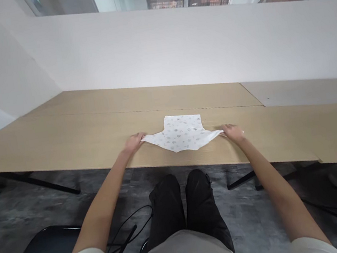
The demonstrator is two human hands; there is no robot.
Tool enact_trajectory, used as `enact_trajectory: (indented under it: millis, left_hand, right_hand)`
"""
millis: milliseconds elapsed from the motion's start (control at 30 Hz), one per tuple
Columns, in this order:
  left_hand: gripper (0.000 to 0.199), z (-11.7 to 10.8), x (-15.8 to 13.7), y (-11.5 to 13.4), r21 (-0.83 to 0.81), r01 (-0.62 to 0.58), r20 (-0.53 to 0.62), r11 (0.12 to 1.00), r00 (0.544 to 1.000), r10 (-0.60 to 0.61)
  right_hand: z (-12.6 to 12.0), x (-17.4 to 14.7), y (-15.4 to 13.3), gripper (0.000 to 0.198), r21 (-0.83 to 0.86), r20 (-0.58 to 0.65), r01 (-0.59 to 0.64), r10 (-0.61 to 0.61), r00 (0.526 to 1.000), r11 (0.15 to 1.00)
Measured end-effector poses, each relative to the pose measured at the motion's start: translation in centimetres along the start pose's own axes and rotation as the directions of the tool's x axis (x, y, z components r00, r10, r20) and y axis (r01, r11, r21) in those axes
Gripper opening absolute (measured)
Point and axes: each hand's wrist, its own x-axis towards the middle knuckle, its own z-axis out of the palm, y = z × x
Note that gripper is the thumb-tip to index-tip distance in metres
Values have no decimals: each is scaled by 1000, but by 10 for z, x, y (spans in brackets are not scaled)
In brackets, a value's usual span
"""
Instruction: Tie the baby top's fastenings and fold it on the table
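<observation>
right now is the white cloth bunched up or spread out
Spread out: the cloth shows a broad patterned face, its sides stretched between left hand and right hand. Hidden folds: cannot tell.

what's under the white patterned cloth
The wood-coloured table shows all around the white patterned cloth, whose side ends the left hand and right hand hold; whatever lies directly beneath the cloth is covered.

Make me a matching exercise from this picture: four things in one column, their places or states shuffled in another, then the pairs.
1. patterned cloth
2. left hand
3. right hand
4. black chair

A. in the bottom left corner
B. holding the cloth's right end
C. stretched between two hands
D. holding the cloth's left end

Pairs: 1-C, 2-D, 3-B, 4-A
</observation>
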Motion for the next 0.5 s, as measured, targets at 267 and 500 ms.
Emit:
enact_trajectory:
  millis: [267,500]
  left_hand:
    - [42,28,-31,-15,-248,-56,-137,967,990,22]
    - [52,37,-31,-20,-367,83,-226,927,958,-175]
  right_hand:
    - [34,-45,9,25,161,10,-174,175,985,971]
    - [48,-58,8,45,628,6,-539,689,724,561]
